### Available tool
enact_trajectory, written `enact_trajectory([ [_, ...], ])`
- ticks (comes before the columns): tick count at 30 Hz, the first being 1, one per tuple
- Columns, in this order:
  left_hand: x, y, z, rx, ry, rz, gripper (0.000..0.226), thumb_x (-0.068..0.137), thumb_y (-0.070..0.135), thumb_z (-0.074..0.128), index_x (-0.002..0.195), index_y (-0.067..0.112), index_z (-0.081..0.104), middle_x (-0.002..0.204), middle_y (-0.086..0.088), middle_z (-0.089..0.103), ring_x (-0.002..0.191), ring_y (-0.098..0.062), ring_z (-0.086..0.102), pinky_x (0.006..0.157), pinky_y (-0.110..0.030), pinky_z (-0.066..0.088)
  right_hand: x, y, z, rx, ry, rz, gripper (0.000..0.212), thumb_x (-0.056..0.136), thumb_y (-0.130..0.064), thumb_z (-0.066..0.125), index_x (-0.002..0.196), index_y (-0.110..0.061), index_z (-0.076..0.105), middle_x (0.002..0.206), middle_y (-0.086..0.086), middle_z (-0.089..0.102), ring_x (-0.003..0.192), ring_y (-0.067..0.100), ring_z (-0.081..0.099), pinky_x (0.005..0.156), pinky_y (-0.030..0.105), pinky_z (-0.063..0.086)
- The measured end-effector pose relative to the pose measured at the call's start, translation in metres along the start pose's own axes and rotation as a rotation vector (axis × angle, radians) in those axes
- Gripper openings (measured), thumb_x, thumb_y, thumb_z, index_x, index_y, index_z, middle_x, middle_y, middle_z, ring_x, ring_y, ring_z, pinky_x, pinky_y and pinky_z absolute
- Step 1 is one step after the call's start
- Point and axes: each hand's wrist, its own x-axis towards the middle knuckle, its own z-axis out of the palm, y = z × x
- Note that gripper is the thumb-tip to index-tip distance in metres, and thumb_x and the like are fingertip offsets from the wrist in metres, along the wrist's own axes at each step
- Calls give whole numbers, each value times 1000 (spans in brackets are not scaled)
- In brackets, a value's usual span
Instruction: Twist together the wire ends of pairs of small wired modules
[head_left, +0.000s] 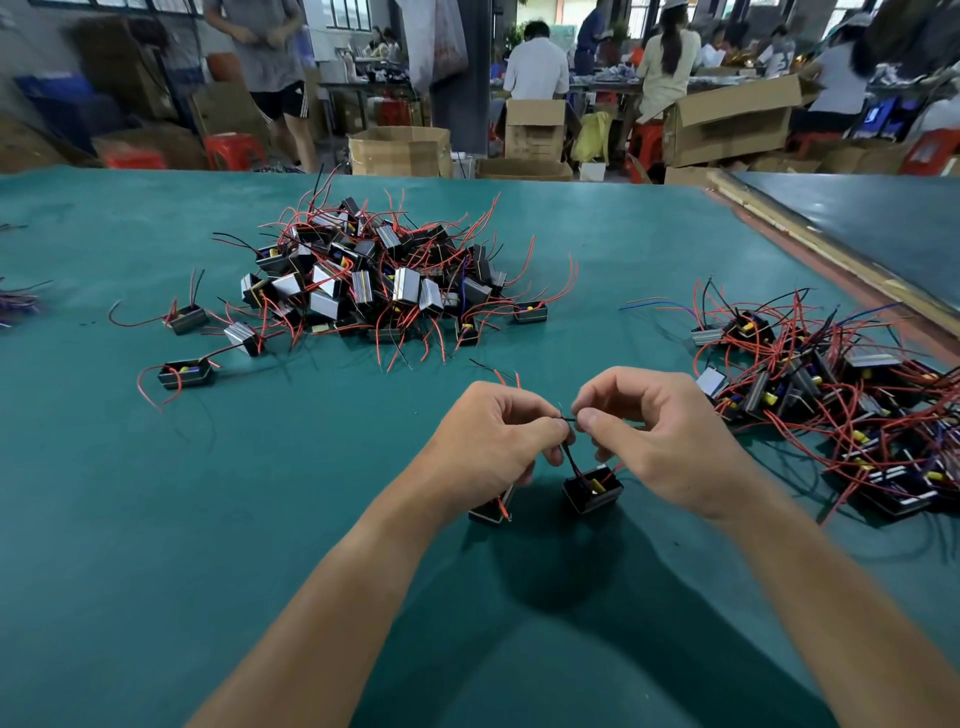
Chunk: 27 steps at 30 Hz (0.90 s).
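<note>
Two small black wired modules hang below my hands over the green table: one (592, 491) under the gap between my hands, the other (491, 512) partly hidden beneath my left hand. My left hand (493, 441) and my right hand (660, 436) each pinch the black wire ends (570, 417) where they meet between thumb and forefinger. Thin black leads run down from that joint to the modules. Short red wires stick out beside both modules.
A large heap of modules with red and black wires (374, 280) lies at the table's centre back, with loose ones (187, 373) to its left. Another pile (831, 395) spreads at the right. Cardboard boxes and seated people fill the background.
</note>
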Motion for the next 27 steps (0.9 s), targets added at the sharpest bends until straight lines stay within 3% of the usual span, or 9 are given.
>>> enact_trajectory([
  [3, 0, 0, -1, 5, 1, -15, 24, 92, 10, 60, 69, 15, 68, 60, 6, 65, 43, -11, 45, 40, -13, 33, -1, 2, 0, -75, 42, -60, 17, 87, -7, 66, 75, -17, 70, 66, -2, 65, 61, 7, 57, 60, 46, 51],
  [6, 1, 0, -1, 6, 8, -24, 29, 93, 9, 59, 66, 18, 67, 61, 5, 65, 42, -10, 46, 40, -13, 33, -1, 3, 3, -47, 44, -81, 8, 81, -18, 65, 75, -19, 71, 67, -2, 66, 61, 6, 56, 55, 36, 49],
  [10, 1, 0, -1, -18, 8, -23, 30, 93, 7, 58, 66, 17, 65, 61, 3, 64, 40, -9, 45, 40, -13, 33, 0, 10, 2, -131, 53, -126, 19, 82, -6, 74, 75, -24, 71, 65, -7, 64, 54, 3, 52, 52, 20, 43],
  [15, 1, 1, -1, -36, -16, -23, 28, 94, 5, 58, 68, 13, 64, 63, 0, 63, 40, -9, 45, 39, -13, 32, 1, 12, 3, -106, 73, -147, 19, 84, -9, 75, 82, -27, 69, 69, -10, 64, 56, 5, 52, 54, 17, 41],
  [23, 3, -3, -3, -54, -55, -46, 26, 95, 8, 58, 70, 13, 65, 61, 2, 64, 44, -12, 46, 48, -24, 34, 2, 12, 2, -226, 86, -173, 21, 84, -11, 76, 74, -27, 67, 63, -23, 61, 53, 1, 52, 55, 8, 36],
  [27, 3, -4, -3, -57, -67, -51, 23, 95, 7, 58, 73, 11, 66, 61, 1, 63, 44, -12, 46, 46, -19, 35, 2, 12, 3, -278, 85, -164, 20, 85, -14, 74, 75, -29, 67, 67, -24, 62, 56, 2, 55, 57, 9, 37],
])
